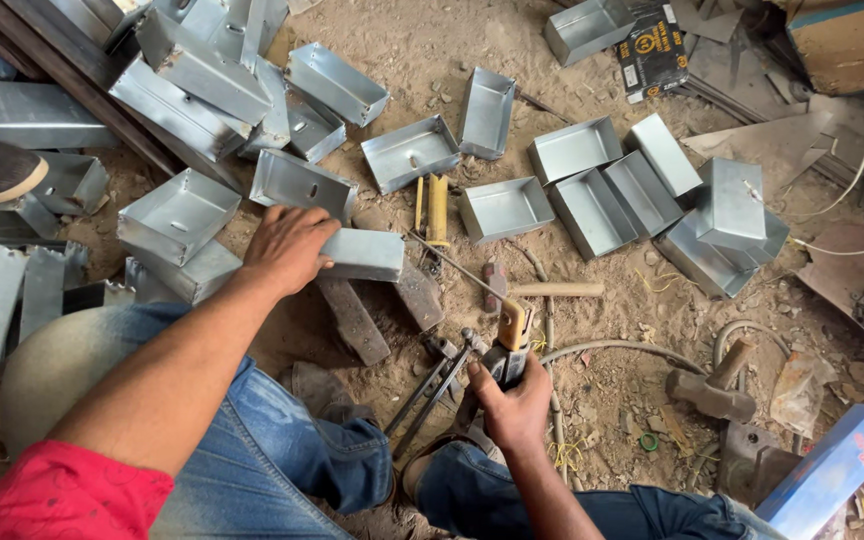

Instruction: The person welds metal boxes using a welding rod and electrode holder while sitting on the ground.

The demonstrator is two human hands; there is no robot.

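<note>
My left hand (287, 245) grips a folded grey sheet-metal box (364, 254) and holds it on a rusty iron block (354, 320) on the sandy floor. My right hand (514, 400) is closed on a welding electrode holder (512, 335) with a yellow top. A thin welding rod (452, 264) sticks out of the holder toward the box, and its tip lies near the box's right end. My knees in blue jeans fill the bottom of the view.
Many open metal boxes (504, 208) lie scattered and stacked across the floor, heaped at the upper left (192, 85). A hammer (542, 289), yellow-handled tool (436, 210), mallet (709, 390), cables (612, 348), a dark carton (652, 50) and blue package (832, 470) lie around.
</note>
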